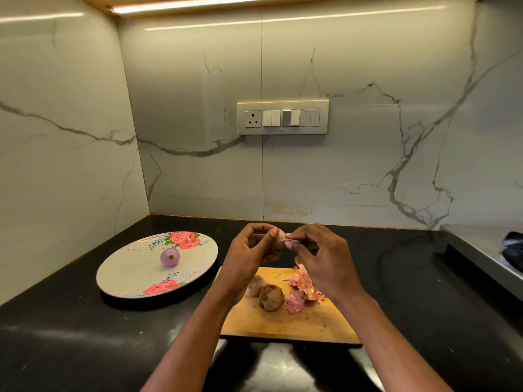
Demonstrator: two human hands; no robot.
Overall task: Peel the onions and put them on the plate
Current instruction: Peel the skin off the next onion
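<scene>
Head view: both hands up over the far edge of the cutting board point(283, 321), w/ the onion point(280, 238) held between them. Left hand point(249, 256) curls round the onion from the left, thumb and fingertips wrapped over it, so most of the bulb is hidden; only a pale patch shows. Right hand point(319, 258) pinches a thin strip of skin point(291, 239) at the onion's right side, fingers bent in on it. Hands nearly touch at the onion.

Key relation: the plate point(119, 273) lies to the left of the hands on the black counter point(85, 349), so the left hand is the nearer one and already has the bulb. Looks like a leftward carry once the skin's off. Onion's axis can't be told for sure. Too covered. The peel comes off toward the right, which suggests one end faces that way, roughly left-right.

One peeled onion point(169, 257) already sits mid-plate, cut end facing the camera. On the board, below the hands: two unpeeled onions, a brown one point(271, 297) and a paler one point(254, 285) partly behind the left forearm, plus a heap of pink peelings point(301, 287) to their right.

Judgement: peeling in hand, approx. a third through at best; skin not fully off yet.
</scene>
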